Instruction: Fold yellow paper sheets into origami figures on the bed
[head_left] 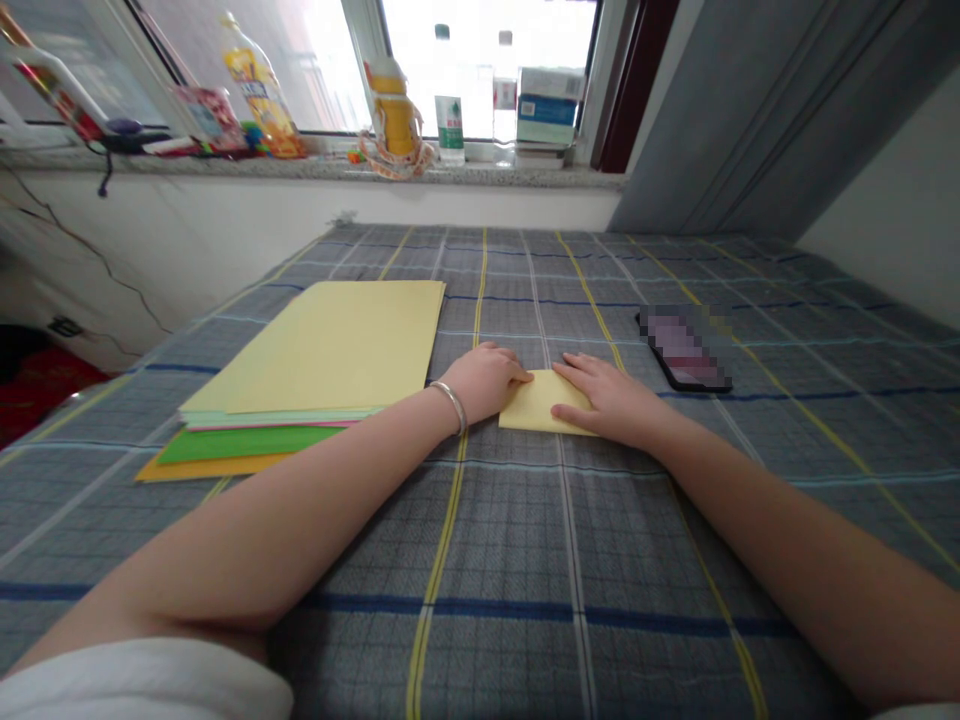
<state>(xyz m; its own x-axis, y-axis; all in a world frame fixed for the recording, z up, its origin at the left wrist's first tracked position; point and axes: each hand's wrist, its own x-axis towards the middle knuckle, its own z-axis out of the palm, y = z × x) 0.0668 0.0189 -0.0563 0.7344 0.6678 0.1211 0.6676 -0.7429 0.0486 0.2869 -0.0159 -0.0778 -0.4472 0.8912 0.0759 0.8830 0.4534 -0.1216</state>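
Folded yellow paper on plaid cloth, both hands on it.
I've R hand flat w/ fingers spread; L hand curls at paper's L end, can't tell if pinching. Risk, IMO: uneven pressure or cloth giving underneath could skew a crease. Paper stack lies L, phone R; far off, clear bottle on sill.

Both hands, the left hand and the right hand, press a folded yellow paper on the checked cloth, between a paper stack and a phone.
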